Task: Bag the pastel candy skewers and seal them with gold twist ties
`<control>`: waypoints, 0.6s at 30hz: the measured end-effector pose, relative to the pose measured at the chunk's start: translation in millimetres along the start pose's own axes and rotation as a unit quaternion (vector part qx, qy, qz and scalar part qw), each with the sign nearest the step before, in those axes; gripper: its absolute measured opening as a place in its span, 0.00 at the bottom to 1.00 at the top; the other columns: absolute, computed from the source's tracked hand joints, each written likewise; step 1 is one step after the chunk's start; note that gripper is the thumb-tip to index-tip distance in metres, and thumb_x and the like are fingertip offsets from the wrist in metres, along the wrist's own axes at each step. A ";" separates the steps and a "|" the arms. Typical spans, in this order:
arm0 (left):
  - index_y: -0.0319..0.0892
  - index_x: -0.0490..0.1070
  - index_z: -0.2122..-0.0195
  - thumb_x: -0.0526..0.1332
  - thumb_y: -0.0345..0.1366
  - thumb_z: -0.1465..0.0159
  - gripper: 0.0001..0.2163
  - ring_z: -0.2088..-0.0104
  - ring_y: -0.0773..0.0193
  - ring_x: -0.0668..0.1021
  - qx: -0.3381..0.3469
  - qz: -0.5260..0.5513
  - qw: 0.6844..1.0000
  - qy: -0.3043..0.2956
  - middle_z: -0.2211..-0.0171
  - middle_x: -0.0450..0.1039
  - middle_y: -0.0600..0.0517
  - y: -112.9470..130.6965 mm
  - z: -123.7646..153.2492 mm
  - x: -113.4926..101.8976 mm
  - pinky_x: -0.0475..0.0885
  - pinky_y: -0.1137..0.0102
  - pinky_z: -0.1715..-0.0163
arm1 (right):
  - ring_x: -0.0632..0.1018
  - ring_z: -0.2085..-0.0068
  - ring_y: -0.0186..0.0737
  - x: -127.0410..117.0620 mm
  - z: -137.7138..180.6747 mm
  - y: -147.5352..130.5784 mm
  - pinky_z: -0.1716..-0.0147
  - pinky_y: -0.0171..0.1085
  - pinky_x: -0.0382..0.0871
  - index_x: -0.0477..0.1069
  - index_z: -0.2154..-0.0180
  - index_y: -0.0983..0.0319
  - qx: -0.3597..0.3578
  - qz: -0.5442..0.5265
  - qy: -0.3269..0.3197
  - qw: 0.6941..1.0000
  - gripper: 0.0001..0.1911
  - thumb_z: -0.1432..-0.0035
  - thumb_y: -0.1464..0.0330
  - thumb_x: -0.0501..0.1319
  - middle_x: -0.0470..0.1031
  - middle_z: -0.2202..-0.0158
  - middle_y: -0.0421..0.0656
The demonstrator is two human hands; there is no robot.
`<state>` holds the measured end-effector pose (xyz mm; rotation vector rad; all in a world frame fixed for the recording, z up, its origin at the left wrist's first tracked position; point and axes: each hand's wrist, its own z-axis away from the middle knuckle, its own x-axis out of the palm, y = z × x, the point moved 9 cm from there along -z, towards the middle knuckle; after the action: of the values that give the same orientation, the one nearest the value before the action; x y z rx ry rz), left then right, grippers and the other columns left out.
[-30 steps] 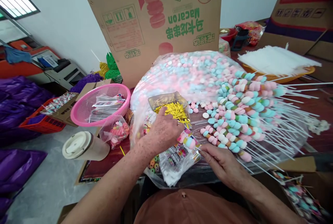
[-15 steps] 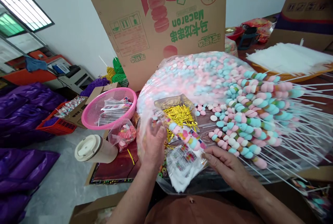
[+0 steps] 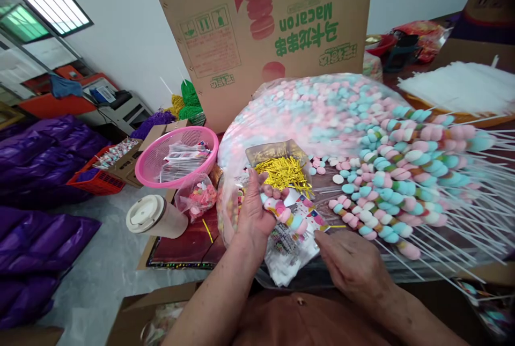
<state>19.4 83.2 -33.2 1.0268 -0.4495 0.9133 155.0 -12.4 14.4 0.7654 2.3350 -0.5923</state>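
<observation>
My left hand (image 3: 254,207) is closed around a bagged candy skewer (image 3: 290,218) of pink, white and blue pieces, just in front of a pile of gold twist ties (image 3: 285,170). My right hand (image 3: 349,261) lies palm down to the right of it, fingertips touching the bag's printed lower end (image 3: 311,219) and a gold tie; whether it pinches them I cannot tell. Under both hands lies a stack of printed clear bags (image 3: 287,252). To the right spreads a heap of unbagged candy skewers (image 3: 402,174) with white sticks.
A big clear bag of loose pink and blue candies (image 3: 306,110) sits behind, with a Macaron carton (image 3: 261,29) upright beyond it. On the left stand a pink basket (image 3: 161,161), a lidded cup (image 3: 155,217) and a small bag of sweets (image 3: 199,198). Purple bags (image 3: 40,153) line the floor.
My left hand went from the gold ties down to the skewer and closed around it. My right hand let its grip shift to the bag's lower end. The camera moved left.
</observation>
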 end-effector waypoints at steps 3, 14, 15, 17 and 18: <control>0.38 0.68 0.72 0.56 0.53 0.43 0.19 0.86 0.70 0.68 -0.031 -0.019 0.999 -0.017 0.89 0.59 0.59 -5.6 0.9 2.4 0.72 0.69 0.73 | 0.75 0.74 0.37 2.1 -0.7 15.6 0.74 0.34 0.68 0.69 0.61 0.65 0.070 -0.077 -0.018 0.994 0.10 0.41 0.76 0.51 0.76 0.75 0.44; 0.39 0.66 0.75 0.60 0.44 0.43 0.13 0.83 0.66 0.73 -0.031 -0.051 0.998 0.028 0.86 0.66 0.56 0.2 -5.5 0.8 0.71 0.69 0.76 | 0.75 0.72 0.39 -17.2 1.1 37.0 0.71 0.37 0.67 0.72 0.59 0.63 0.048 0.084 0.008 0.995 0.12 0.44 0.76 0.54 0.76 0.73 0.46; 0.39 0.65 0.75 0.61 0.44 0.43 0.13 0.82 0.66 0.73 -0.008 -0.037 0.999 0.033 0.85 0.67 0.56 4.1 -4.7 0.6 0.71 0.69 0.76 | 0.75 0.73 0.39 -17.4 1.5 37.9 0.72 0.37 0.67 0.73 0.59 0.63 0.046 0.088 0.008 0.995 0.12 0.44 0.76 0.54 0.76 0.74 0.45; 0.39 0.65 0.76 0.62 0.45 0.44 0.14 0.81 0.66 0.73 0.024 -0.023 0.999 0.043 0.84 0.67 0.56 10.1 -2.7 -0.8 0.72 0.68 0.74 | 0.75 0.73 0.38 -16.2 2.5 36.4 0.72 0.36 0.67 0.72 0.58 0.63 0.039 0.071 0.007 0.997 0.12 0.43 0.76 0.54 0.75 0.76 0.44; 0.39 0.65 0.77 0.61 0.46 0.44 0.14 0.81 0.66 0.73 0.025 -0.022 0.998 0.048 0.84 0.67 0.56 10.4 -1.8 -1.9 0.72 0.68 0.74 | 0.75 0.73 0.38 -15.3 2.9 34.6 0.71 0.36 0.68 0.72 0.58 0.63 0.037 0.055 0.007 0.998 0.13 0.43 0.76 0.54 0.75 0.77 0.44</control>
<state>9.6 86.1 -29.9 1.0307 -0.3238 0.9331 188.3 5.7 14.9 0.9278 2.2771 -0.6291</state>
